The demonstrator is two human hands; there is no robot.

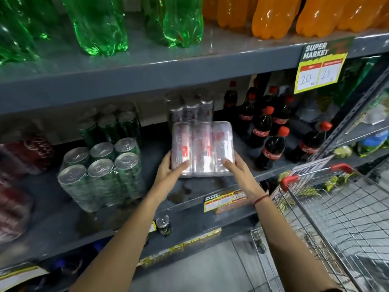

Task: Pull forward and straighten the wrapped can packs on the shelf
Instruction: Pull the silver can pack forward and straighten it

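Note:
A shrink-wrapped pack of silver cans [202, 147] with red marks is tilted back on the middle grey shelf [195, 192], its side facing me. My left hand [170, 172] grips its lower left corner and my right hand [237, 169] grips its lower right corner. Behind it stands another wrapped pack of silver cans [189, 108], upright and deeper on the shelf. To the left stands a wrapped pack of green cans [101, 175], with a second green pack [111, 125] behind it.
Cola bottles [267, 142] stand to the right of the held pack. Red can packs [19, 186] lie at the far left. A wire shopping cart [336, 218] sits at lower right. Green and orange bottles fill the shelf above. A single can [163, 225] stands on the shelf below.

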